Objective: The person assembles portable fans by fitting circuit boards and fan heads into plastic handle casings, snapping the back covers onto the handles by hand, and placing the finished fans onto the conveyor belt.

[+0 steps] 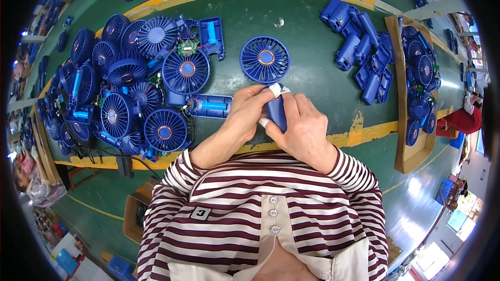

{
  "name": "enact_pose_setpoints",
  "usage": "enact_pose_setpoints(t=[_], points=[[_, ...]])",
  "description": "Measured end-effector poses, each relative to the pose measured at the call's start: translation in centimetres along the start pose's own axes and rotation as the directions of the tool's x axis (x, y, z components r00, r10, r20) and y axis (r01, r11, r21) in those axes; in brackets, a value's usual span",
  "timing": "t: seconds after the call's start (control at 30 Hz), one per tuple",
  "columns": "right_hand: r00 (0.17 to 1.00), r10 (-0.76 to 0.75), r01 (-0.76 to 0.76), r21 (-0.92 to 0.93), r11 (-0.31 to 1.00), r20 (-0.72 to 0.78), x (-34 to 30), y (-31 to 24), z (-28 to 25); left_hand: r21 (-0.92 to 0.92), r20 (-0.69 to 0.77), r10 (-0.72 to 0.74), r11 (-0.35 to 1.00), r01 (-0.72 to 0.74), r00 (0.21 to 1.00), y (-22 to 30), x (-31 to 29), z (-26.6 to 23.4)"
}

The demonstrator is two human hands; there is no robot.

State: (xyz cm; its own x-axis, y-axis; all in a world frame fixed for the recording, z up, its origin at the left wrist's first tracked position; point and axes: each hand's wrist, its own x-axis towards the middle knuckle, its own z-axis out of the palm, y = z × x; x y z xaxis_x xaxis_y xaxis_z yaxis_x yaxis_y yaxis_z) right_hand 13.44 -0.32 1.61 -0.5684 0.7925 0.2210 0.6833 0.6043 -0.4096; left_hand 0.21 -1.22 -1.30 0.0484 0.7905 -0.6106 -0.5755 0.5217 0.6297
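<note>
A blue handheld fan (265, 59) lies on the green table with its round slatted head pointing away from me. Its blue handle (276, 113) is between my hands. My left hand (247, 110) grips the handle's left side near the neck, with a white cover on a fingertip. From the right, my right hand (301, 123) closes round the handle, its covered thumb low on the near end and its covered fingertip by the neck. My fingers hide most of the handle's upper part.
A heap of opened blue fans (125, 78) with exposed batteries and circuit boards fills the left side. Loose blue handle shells (364, 47) lie at the back right. Beyond them stands a cardboard box (402, 93) of fans. A yellow strip (364, 133) marks the near table edge.
</note>
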Motion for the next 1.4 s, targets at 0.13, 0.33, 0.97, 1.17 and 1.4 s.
enact_pose_setpoints(t=[0.13,0.33,0.97,1.17,1.4], points=[[0.996,0.066,-0.06,0.106,0.993,-0.054,-0.6,0.6,-0.4,-0.103,0.0,0.032,0.994,-0.032,0.999,0.1,-0.2,-0.2],[0.841,0.379,-0.531,0.725,0.439,0.386,0.0,1.5,0.3,-0.159,0.206,0.236,0.966,-0.205,0.95,0.5,-0.2,-0.4],[0.835,0.331,-0.544,0.747,0.382,0.439,-0.4,1.3,0.4,-0.121,0.245,0.305,0.951,-0.283,0.92,-0.5,-1.1,0.0],[0.852,0.341,-0.515,0.755,0.406,0.397,-0.3,1.1,0.6,-0.126,0.245,0.294,0.954,-0.27,0.924,-0.9,-0.9,-0.2],[0.987,0.149,-0.12,0.329,0.937,-0.065,0.2,0.2,0.4,-0.38,0.474,0.364,0.906,-0.186,0.802,-0.4,0.6,-0.8]])
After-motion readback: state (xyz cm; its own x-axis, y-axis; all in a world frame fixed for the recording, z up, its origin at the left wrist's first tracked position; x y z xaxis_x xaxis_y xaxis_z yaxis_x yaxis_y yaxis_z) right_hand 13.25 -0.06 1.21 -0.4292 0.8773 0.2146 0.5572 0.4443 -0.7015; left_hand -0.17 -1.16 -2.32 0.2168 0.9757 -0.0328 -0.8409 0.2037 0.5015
